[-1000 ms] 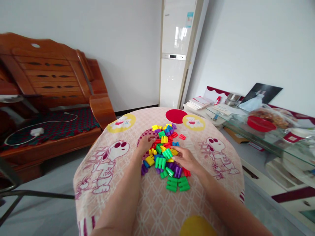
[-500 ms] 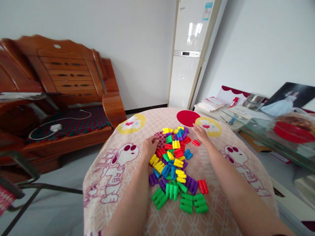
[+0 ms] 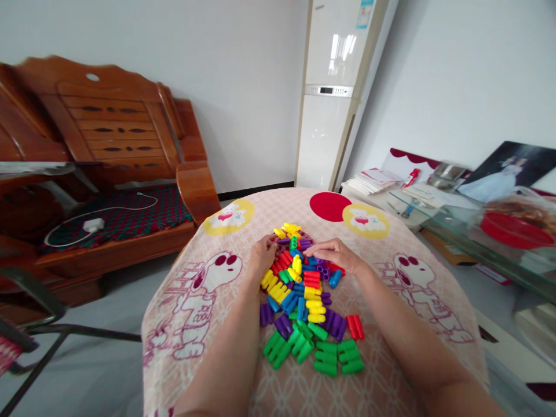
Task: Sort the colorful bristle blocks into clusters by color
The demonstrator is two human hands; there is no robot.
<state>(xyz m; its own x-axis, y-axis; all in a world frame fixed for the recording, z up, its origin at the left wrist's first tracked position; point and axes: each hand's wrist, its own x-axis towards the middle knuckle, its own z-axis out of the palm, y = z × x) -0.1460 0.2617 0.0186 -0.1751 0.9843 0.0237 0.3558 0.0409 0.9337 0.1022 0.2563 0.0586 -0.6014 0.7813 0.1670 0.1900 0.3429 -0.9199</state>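
A heap of plastic building blocks shaped like joined tubes lies on the round table. My left hand rests at the heap's left edge, its fingers loosely bent beside red blocks and holding nothing that I can see. On the far right side, my right hand is open, fingers stretched flat over purple and blue blocks, touching the heap. Yellow blocks sit at the far end. Nearest me are several green blocks. A red block lies at the right, and purple blocks are beside it.
A patterned cloth covers the table. To the left stands a wooden bench with a white charger on it. A glass shelf at the right holds a red bowl and papers. A tall white cabinet-like unit stands behind.
Green blocks were spread toward me first. My right hand then moved out to the far right and swept back left, pushing the far blocks closer together. My left hand stayed at the left edge.
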